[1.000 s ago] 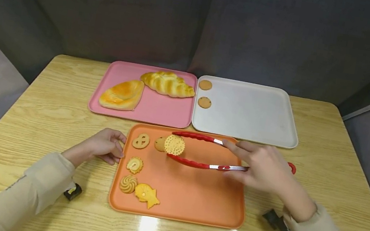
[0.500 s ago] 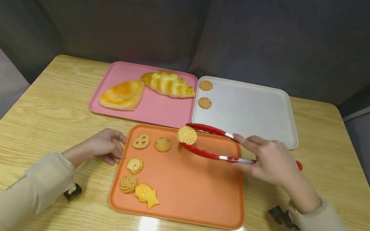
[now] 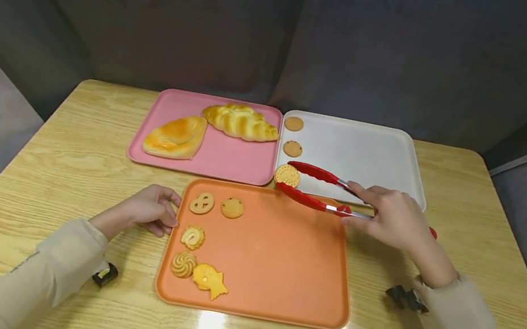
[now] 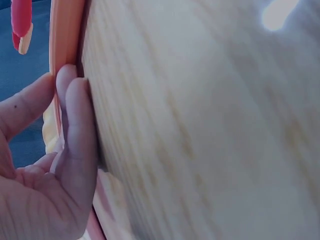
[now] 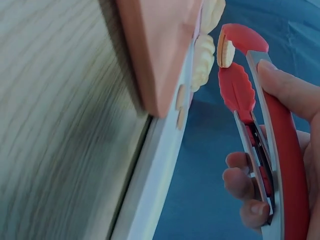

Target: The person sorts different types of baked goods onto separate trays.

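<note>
My right hand (image 3: pixel 392 216) grips a pair of red-tipped metal tongs (image 3: pixel 307 199), thumb on one arm and fingers curled round the other. Between the tong tips a round dotted cookie (image 3: pixel 287 176) is pinched; it overlaps the white tray's (image 3: pixel 364 146) near-left corner in the head view. The right wrist view shows that cookie (image 5: pixel 226 52) raised off the trays. At the left rim of the orange tray (image 3: pixel 274 258), my left hand (image 3: pixel 153 209) pinches the edge between thumb and fingers, seen close in the left wrist view (image 4: pixel 65 130).
The orange tray carries a pretzel-shaped cookie (image 3: pixel 202 203), a chip cookie (image 3: pixel 232 208), a ring cookie (image 3: pixel 192 238), a swirl cookie (image 3: pixel 183 264) and a fish-shaped cookie (image 3: pixel 210 281). A pink tray (image 3: pixel 238 163) bears two breads (image 3: pixel 176 136). Two cookies (image 3: pixel 292 148) lie on the white tray.
The tongs and dotted cookie have moved from over the orange tray, back and to the right, to the white tray's near-left corner. The chip cookie is uncovered. My left hand stays put.
</note>
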### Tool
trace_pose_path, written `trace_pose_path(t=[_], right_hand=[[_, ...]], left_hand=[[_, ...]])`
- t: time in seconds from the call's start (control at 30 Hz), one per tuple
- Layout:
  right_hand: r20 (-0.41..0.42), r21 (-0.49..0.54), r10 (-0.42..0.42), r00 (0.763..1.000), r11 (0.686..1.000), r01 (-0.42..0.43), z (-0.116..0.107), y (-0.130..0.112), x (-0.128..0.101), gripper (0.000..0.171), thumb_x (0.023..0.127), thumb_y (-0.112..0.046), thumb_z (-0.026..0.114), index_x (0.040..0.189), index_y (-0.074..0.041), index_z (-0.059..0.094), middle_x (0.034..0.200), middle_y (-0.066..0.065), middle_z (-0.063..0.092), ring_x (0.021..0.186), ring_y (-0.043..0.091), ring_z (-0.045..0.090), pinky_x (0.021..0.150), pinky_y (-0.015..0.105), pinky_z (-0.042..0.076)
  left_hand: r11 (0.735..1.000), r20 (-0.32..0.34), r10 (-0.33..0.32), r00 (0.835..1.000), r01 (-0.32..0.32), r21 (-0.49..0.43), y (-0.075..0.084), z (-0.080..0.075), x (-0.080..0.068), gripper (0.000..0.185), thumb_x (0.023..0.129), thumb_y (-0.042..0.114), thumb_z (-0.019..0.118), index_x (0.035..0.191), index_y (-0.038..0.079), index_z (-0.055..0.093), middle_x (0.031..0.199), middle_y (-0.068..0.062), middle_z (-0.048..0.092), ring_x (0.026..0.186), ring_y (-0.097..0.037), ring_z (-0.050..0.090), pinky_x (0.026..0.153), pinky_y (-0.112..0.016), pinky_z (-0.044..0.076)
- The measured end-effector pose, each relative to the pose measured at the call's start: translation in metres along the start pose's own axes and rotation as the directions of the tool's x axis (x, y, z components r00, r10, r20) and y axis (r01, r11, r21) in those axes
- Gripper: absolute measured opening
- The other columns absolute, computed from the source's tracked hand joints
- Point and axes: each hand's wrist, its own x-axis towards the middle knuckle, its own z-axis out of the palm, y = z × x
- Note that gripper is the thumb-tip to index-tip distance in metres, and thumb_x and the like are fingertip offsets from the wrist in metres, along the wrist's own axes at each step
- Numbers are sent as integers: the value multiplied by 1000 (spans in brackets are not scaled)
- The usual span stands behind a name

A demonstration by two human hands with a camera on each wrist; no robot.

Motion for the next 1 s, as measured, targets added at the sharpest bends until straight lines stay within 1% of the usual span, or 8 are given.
trace_pose_path(t=[0.2,0.33,0.47,0.6,0.7,0.87,0.93,1.0], right_hand=[[69,23,114,991,993,-116,6,11,7,63,63,-36,81,115,-5,64,54,-9,44,52,12,38,46,25,32],[97,4,137,986,990,-138,8,16,11,62,65,-38,79,115,-6,64,55,-7,49,53,13,40,48,26,31],[119,-5,153,981,988,-153,9,18,14,64,65,-40,79,116,-6,63,62,-2,58,56,15,46,48,27,34],[141,-12,159,977,987,-159,10,20,16,65,64,-42,79,116,-5,63,72,6,65,60,18,53,49,28,37],[159,-14,168,973,986,-168,12,22,17,65,65,-42,78,117,-6,63,76,8,66,61,19,54,49,29,38],[190,-13,192,963,981,-193,14,24,18,66,66,-44,77,119,-7,61,88,12,68,71,24,59,53,33,42],[193,-10,197,961,980,-198,14,24,19,67,66,-44,77,119,-7,61,94,14,68,76,26,61,56,35,45],[190,-8,195,962,980,-197,14,25,19,67,67,-44,77,120,-6,60,95,15,67,77,26,61,58,36,46]], left_hand=[[1000,1,1,1000,-1,-1,-1,0,1,42,80,-5,60,118,-10,42,76,-11,61,56,-15,60,51,-32,54],[1000,-3,2,1000,-2,-1,-2,0,2,43,80,-5,60,118,-10,42,76,-11,61,56,-15,60,51,-32,55],[1000,-7,4,1000,-4,0,-3,0,2,43,79,-5,60,118,-10,43,76,-11,61,56,-16,60,51,-32,54],[1000,-4,10,1000,-10,-2,-3,0,2,43,79,-5,60,118,-10,43,75,-11,61,56,-16,60,51,-32,54],[1000,-4,13,1000,-13,-4,-3,0,2,43,79,-5,60,118,-10,43,75,-10,61,56,-15,60,50,-32,54],[1000,-11,7,1000,-7,-5,-2,1,2,42,79,-6,60,117,-10,43,74,-10,61,55,-15,60,50,-31,54],[1000,-15,6,1000,-6,-6,-2,1,2,42,79,-6,60,117,-10,43,73,-9,61,55,-15,60,49,-31,54],[1000,-16,4,1000,-4,-8,-2,1,2,42,78,-6,60,116,-10,43,73,-9,61,54,-15,60,49,-31,54]])
